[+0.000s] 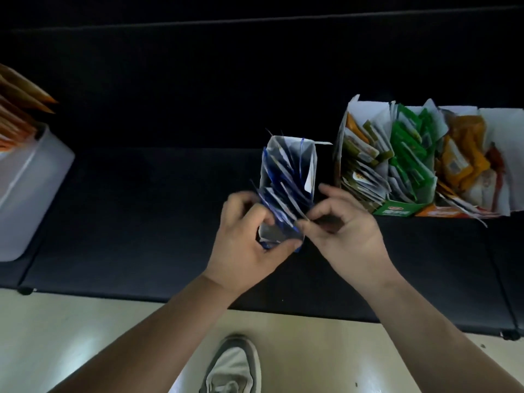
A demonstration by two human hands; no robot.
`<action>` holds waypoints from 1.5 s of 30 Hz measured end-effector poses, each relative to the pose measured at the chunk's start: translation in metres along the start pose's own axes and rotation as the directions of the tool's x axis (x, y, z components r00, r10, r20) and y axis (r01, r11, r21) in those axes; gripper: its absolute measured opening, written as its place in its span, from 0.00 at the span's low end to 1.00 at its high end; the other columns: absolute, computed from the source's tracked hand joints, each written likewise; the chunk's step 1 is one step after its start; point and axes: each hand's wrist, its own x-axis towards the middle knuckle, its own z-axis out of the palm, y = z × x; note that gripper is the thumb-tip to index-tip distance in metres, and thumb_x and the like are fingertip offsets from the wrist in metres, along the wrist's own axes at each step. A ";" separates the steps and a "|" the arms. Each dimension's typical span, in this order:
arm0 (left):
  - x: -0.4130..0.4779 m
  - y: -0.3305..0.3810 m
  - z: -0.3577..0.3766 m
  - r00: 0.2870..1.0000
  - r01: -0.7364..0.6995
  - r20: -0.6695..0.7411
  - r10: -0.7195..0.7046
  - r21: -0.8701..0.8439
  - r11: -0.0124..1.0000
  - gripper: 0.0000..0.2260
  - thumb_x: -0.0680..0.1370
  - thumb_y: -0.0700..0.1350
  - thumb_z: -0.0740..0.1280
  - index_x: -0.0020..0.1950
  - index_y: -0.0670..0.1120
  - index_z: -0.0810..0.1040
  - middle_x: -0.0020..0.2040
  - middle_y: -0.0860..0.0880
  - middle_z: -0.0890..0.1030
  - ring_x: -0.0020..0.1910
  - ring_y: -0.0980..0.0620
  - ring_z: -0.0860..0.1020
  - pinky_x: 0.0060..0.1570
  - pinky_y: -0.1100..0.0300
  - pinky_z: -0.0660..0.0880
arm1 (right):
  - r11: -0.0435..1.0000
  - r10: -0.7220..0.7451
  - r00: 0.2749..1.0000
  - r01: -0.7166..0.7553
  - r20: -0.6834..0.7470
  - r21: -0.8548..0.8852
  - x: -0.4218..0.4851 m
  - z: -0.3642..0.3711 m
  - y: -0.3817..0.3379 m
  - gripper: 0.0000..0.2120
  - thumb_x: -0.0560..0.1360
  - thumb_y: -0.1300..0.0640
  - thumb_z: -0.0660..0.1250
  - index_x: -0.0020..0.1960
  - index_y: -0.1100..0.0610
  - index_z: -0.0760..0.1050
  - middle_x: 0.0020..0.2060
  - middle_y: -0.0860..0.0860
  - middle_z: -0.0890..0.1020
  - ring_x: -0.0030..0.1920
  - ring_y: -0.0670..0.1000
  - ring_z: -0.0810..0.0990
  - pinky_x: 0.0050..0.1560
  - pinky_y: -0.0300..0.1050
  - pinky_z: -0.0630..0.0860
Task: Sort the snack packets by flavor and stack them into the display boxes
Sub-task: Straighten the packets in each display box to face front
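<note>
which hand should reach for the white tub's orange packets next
Left, probably: the white tub sits far on the side of the left hand; the right hand, pinching blue packets, would have to cross the blue box.

On the table a box of packets stood left of a row of boxes; a bin sat far left.
</note>
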 end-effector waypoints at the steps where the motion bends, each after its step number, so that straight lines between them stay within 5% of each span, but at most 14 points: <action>1: 0.004 -0.003 0.001 1.000 0.011 0.022 -0.009 -0.067 0.998 0.21 0.66 0.53 0.85 0.45 0.44 0.78 0.67 0.46 0.72 0.68 0.46 0.75 0.62 0.53 0.77 | 0.998 0.043 0.999 -0.044 0.024 0.044 0.004 0.000 -0.003 0.15 0.69 0.57 0.80 0.46 0.49 0.75 0.71 0.46 0.75 0.66 0.41 0.79 0.63 0.49 0.80; 4: 0.014 -0.007 0.003 0.995 -0.026 0.089 0.046 -0.211 0.977 0.20 0.66 0.47 0.85 0.43 0.43 0.76 0.74 0.46 0.71 0.77 0.46 0.69 0.71 0.51 0.73 | 0.972 0.114 0.981 -0.142 0.155 0.185 0.014 -0.007 -0.008 0.32 0.70 0.62 0.80 0.63 0.39 0.69 0.73 0.32 0.70 0.66 0.36 0.77 0.66 0.42 0.78; 7: 0.025 -0.004 0.002 0.994 0.029 0.112 -0.004 -0.226 0.974 0.20 0.67 0.49 0.84 0.41 0.45 0.74 0.64 0.52 0.78 0.62 0.53 0.80 0.53 0.48 0.81 | 0.978 0.124 0.937 -0.171 0.325 0.117 0.023 -0.011 -0.010 0.49 0.74 0.62 0.78 0.78 0.28 0.53 0.65 0.21 0.71 0.64 0.28 0.73 0.62 0.31 0.73; 10: 0.030 -0.005 -0.005 0.990 0.125 0.093 -0.109 -0.192 0.973 0.19 0.69 0.51 0.83 0.45 0.47 0.75 0.51 0.54 0.80 0.43 0.52 0.81 0.38 0.51 0.80 | 0.990 0.081 0.952 -0.112 0.294 0.089 0.029 -0.003 -0.017 0.38 0.75 0.60 0.77 0.75 0.32 0.66 0.63 0.28 0.78 0.65 0.28 0.73 0.63 0.30 0.72; 15: 0.032 -0.006 -0.015 0.964 0.245 0.155 -0.214 -0.217 0.945 0.16 0.75 0.55 0.77 0.52 0.51 0.73 0.46 0.51 0.83 0.42 0.51 0.85 0.36 0.47 0.82 | 0.995 0.092 0.989 -0.096 0.113 0.023 0.030 0.004 -0.024 0.22 0.69 0.49 0.82 0.55 0.33 0.76 0.45 0.31 0.83 0.57 0.33 0.81 0.50 0.31 0.79; 18: 0.035 -0.006 -0.018 0.959 0.260 0.167 -0.229 -0.197 0.945 0.15 0.77 0.54 0.76 0.56 0.52 0.73 0.48 0.53 0.83 0.43 0.53 0.85 0.39 0.47 0.83 | 0.996 0.084 0.992 -0.083 0.089 -0.017 0.031 0.001 -0.022 0.32 0.67 0.49 0.83 0.67 0.38 0.74 0.55 0.36 0.82 0.58 0.37 0.81 0.58 0.41 0.82; 21: 0.031 -0.003 -0.015 0.957 0.260 0.195 -0.214 -0.253 0.932 0.13 0.79 0.52 0.73 0.59 0.51 0.73 0.49 0.53 0.84 0.41 0.51 0.85 0.39 0.47 0.84 | 0.994 0.111 0.976 -0.112 0.188 -0.005 0.030 -0.005 -0.017 0.51 0.68 0.53 0.83 0.80 0.34 0.57 0.71 0.36 0.74 0.70 0.39 0.75 0.71 0.52 0.75; 23: 0.028 0.000 -0.010 0.958 0.273 0.169 -0.233 -0.275 0.922 0.15 0.79 0.53 0.73 0.61 0.52 0.73 0.48 0.52 0.84 0.40 0.50 0.85 0.39 0.46 0.84 | 0.992 0.118 0.974 -0.122 0.192 0.010 0.030 -0.005 -0.016 0.55 0.70 0.55 0.82 0.82 0.33 0.49 0.73 0.34 0.72 0.72 0.39 0.73 0.74 0.53 0.72; 27: 0.043 0.001 -0.017 0.930 0.354 0.212 -0.301 -0.290 0.889 0.35 0.74 0.53 0.78 0.78 0.54 0.66 0.43 0.51 0.85 0.40 0.52 0.86 0.44 0.53 0.84 | 0.991 0.129 0.968 -0.133 0.217 0.006 0.034 -0.005 -0.015 0.52 0.71 0.56 0.81 0.81 0.33 0.52 0.68 0.29 0.74 0.69 0.38 0.75 0.73 0.50 0.73; 29: 0.052 0.000 -0.025 0.931 0.328 0.247 -0.269 -0.240 0.914 0.36 0.74 0.53 0.78 0.78 0.58 0.67 0.45 0.54 0.84 0.43 0.56 0.85 0.47 0.60 0.82 | 0.990 0.127 0.946 -0.138 0.299 0.015 0.033 -0.010 -0.014 0.50 0.73 0.61 0.79 0.80 0.32 0.55 0.65 0.25 0.74 0.67 0.34 0.76 0.69 0.40 0.76; 32: 0.060 0.000 -0.027 0.937 0.310 0.236 -0.257 -0.225 0.924 0.33 0.73 0.54 0.79 0.75 0.61 0.71 0.61 0.60 0.79 0.59 0.62 0.80 0.56 0.64 0.80 | 0.988 0.129 0.948 -0.148 0.291 0.044 0.031 -0.012 -0.012 0.46 0.76 0.66 0.74 0.80 0.32 0.58 0.61 0.24 0.74 0.63 0.30 0.76 0.57 0.27 0.76; 35: 0.058 0.003 -0.023 0.910 0.374 0.325 -0.257 -0.377 0.847 0.34 0.73 0.45 0.80 0.76 0.56 0.71 0.67 0.58 0.79 0.64 0.60 0.80 0.61 0.63 0.79 | 0.986 0.121 0.973 -0.141 0.196 0.088 0.030 -0.007 -0.008 0.40 0.78 0.66 0.73 0.78 0.34 0.63 0.58 0.26 0.78 0.62 0.34 0.79 0.60 0.32 0.77; 39: 0.055 -0.002 -0.033 0.880 0.405 0.402 -0.254 -0.354 0.843 0.35 0.73 0.39 0.80 0.77 0.54 0.71 0.64 0.55 0.83 0.63 0.59 0.81 0.65 0.62 0.77 | 0.981 0.087 0.981 -0.114 0.174 0.155 0.029 0.001 -0.003 0.34 0.80 0.67 0.70 0.76 0.37 0.66 0.64 0.36 0.81 0.68 0.36 0.76 0.70 0.41 0.73; 45: 0.053 0.012 -0.016 0.899 0.437 0.231 -0.371 -0.458 0.774 0.25 0.73 0.38 0.80 0.69 0.47 0.78 0.53 0.51 0.88 0.53 0.56 0.86 0.55 0.56 0.83 | 0.989 0.078 0.996 -0.081 0.032 0.124 0.034 0.011 -0.009 0.23 0.80 0.62 0.71 0.69 0.42 0.73 0.57 0.43 0.85 0.60 0.38 0.82 0.64 0.47 0.80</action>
